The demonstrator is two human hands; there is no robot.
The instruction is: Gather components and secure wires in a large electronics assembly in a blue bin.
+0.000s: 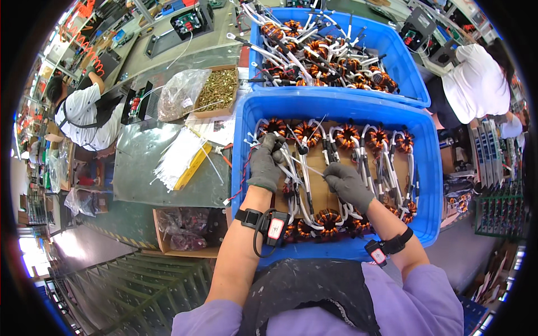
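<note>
My left hand (265, 163), in a grey glove, is closed around the white leads (287, 161) of a toroidal coil near the bin's left wall. My right hand (347, 183), gloved too, pinches the end of a thin white cable tie (307, 166) that stretches across from the leads beside my left hand. Both hands are over a blue bin (434, 185). Copper-and-black toroidal coils (347, 136) with white and black leads lie along its far and near sides on brown cardboard (319, 159). My fingers hide part of the leads.
Beyond stands a second blue bin (412, 67) heaped with coils. On the left bench are a bundle of white cable ties (178, 159), a box of brass-coloured parts (218, 88) and a plastic bag (180, 95). People work on the left (92, 115) and right (476, 81).
</note>
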